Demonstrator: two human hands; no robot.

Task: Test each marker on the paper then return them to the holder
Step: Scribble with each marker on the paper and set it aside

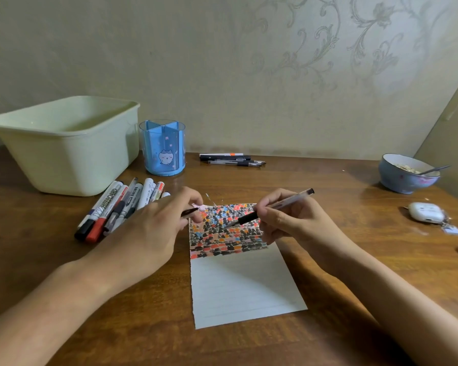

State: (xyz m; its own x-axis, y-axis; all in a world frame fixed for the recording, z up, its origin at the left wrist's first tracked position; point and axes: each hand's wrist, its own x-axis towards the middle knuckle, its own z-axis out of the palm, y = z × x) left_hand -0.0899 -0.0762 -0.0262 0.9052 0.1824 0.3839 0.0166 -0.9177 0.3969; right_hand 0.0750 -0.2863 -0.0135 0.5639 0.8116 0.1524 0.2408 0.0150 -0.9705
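The right hand [280, 220] grips a pen [275, 206], fingers curled round it, tip on the marked top of the paper [238, 281] on the bench [354, 273]. The left hand [154, 228] pinches a cap [189, 212] beside a heap of markers [117, 204]. The blue holder [164, 149] stands behind them.

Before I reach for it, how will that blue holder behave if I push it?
The blue holder looks like thin clear plastic with nothing in its compartments, so probably light. It stands tall on a narrow round base, so a high push may tip it; a low one would likely slide it across the table.
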